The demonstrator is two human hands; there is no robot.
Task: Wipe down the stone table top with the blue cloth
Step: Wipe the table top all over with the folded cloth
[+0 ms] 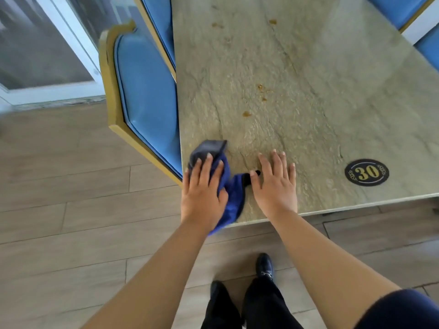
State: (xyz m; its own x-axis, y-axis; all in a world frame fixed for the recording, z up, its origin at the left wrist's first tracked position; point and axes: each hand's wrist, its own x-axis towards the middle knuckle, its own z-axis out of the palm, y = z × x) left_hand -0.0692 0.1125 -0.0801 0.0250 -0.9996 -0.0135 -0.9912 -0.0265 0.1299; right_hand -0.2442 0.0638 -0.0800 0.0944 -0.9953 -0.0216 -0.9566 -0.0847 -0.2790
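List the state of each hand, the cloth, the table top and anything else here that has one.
Left hand: fingers straight, pressing the cloth at the table's near left corner.
Right hand: flat, palm down on the stone.
Crumpled blue cloth: bunched, partly overhanging the near edge.
Grey-green stone table top: soiled with brown spots.
Blue padded chair with gold frame: pushed against the table's left side.
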